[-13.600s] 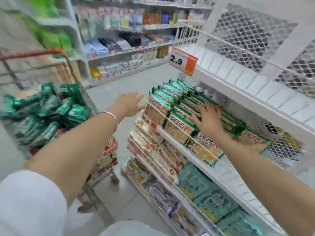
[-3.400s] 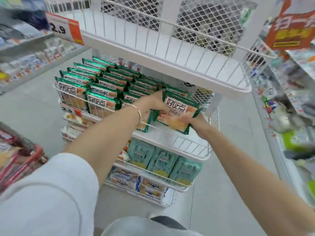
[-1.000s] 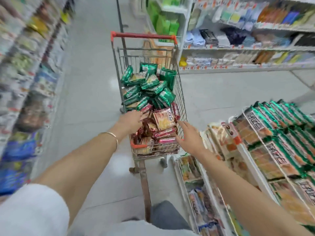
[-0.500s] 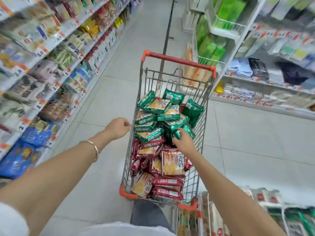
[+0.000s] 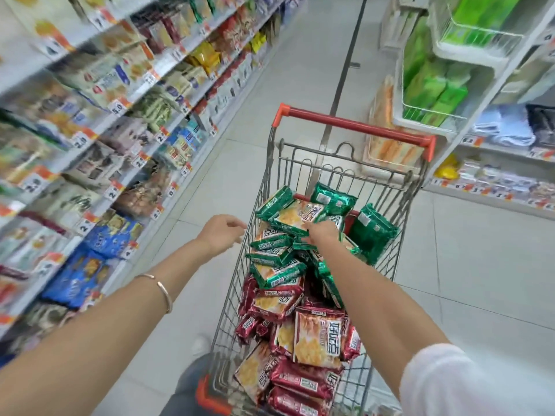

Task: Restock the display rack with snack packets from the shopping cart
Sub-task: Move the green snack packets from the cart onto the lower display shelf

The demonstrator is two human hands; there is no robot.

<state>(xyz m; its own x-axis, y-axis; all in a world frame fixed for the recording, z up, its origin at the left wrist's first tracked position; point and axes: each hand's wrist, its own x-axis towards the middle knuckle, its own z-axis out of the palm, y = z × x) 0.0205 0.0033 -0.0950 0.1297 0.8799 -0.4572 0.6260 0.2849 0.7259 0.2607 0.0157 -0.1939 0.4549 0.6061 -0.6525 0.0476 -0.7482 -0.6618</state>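
So the whole thing hinges on the right hand (image 5: pixel 322 234) vs the green snack packets (image 5: pixel 277 273). They're heaped in the far half of the shopping cart (image 5: pixel 237 295), and that hand is right in the heap, way closer than the other one. The left hand (image 5: pixel 220 232) hangs just outside the cart's left wall, level with the right hand, with its fingers loose and nothing in them.

The packet that matters imo is the top green packet (image 5: pixel 295 217), face up with the cracker picture showing. It sits just ahead of the right hand and a bit to its left, with its near edge touching the thumb side. Its long axis runs across the cart, so it's crosswise to the right forearm, and the end with the label points toward the right hand's fingertips while the other end tips off toward the left hand.

The fingers go in among the wrappers, so I honestly can't tell if they've got a grip on anything or are just resting there.

The red snack packets (image 5: pixel 318 337) lie behind both hands, under the right forearm at the near end of the cart. The display rack isn't in view.

My guess is the right hand takes it by that near edge, since the left would have to come over the cart wall.
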